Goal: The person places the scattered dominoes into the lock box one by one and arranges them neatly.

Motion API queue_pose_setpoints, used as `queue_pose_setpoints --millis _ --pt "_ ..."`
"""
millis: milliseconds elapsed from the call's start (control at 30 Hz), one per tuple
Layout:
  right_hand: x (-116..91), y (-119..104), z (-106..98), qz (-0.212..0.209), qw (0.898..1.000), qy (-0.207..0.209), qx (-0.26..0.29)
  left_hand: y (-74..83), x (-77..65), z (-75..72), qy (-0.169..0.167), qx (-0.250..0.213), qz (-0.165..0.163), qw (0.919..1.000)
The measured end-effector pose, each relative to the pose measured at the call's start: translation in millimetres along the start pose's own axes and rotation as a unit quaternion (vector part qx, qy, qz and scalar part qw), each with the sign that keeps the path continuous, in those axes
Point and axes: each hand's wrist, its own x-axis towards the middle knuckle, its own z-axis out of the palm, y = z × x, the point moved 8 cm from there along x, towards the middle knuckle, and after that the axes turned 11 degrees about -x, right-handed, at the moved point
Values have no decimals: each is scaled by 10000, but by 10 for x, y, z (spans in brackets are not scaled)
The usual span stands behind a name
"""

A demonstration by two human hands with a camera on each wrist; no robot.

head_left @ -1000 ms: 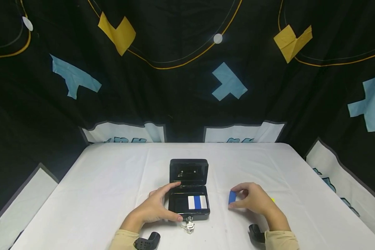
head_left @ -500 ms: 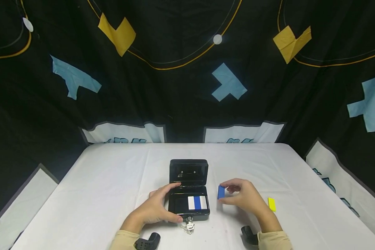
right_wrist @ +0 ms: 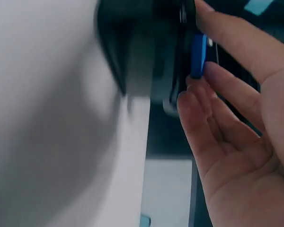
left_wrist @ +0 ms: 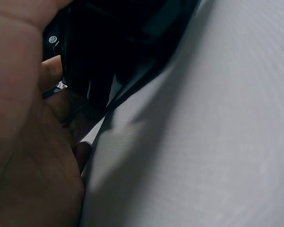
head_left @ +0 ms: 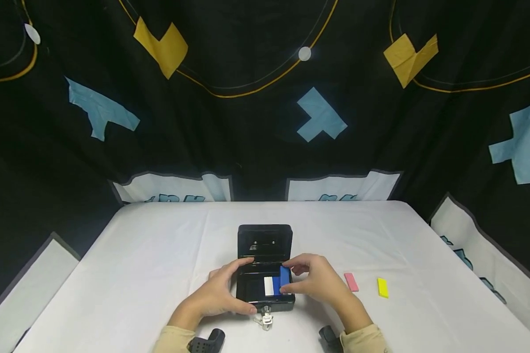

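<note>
A small black cash box (head_left: 276,306) stands on the white table with its lid (head_left: 265,241) raised and keys (head_left: 267,321) hanging from the front lock. My left hand (head_left: 212,296) grips its left side, thumb at the front corner and fingers at the back near the hinge. Inside, a white block (head_left: 269,286) and a blue block (head_left: 276,286) lie side by side. My right hand (head_left: 320,283) pinches another blue block (head_left: 284,276) by its ends over the right part of the box, hiding the second white block. In the right wrist view that held blue block (right_wrist: 197,56) shows between the fingers.
To the right of the box, a pink block (head_left: 351,282) and a yellow block (head_left: 382,288) lie on the white tablecloth (head_left: 335,235). A black curtain (head_left: 247,147) hangs behind the table.
My right hand has moved left with the blue block, from the table at the right to over the box. The pink and yellow blocks have come into sight. My left hand stays on the box.
</note>
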Motion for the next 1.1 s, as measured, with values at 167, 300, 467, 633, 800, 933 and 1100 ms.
queue_pose_setpoints --millis 167,300,467,633,800,933,1100 --pt "44 -205 126 -89 9990 58 -425 32 -2 25 -150 -45 102 9998" --pt "76 -385 263 -230 9968 -72 -761 39 -21 29 -212 -20 50 9998" --pt "135 -557 425 -432 9951 -268 -854 42 -36 -1 -186 -16 -22 9998" --pt "209 -602 551 -455 9942 -391 -891 28 -36 -14 -209 55 -53 9998" --pt "259 -554 662 -257 9928 -464 -1072 13 -36 -5 -216 83 -51 9997" --pt "278 -545 706 -328 9910 -425 -1226 3 -38 -1 -231 94 -39 9997" --pt "307 -568 734 -478 9896 -391 -1297 12 -29 -10 -273 111 27 9996"
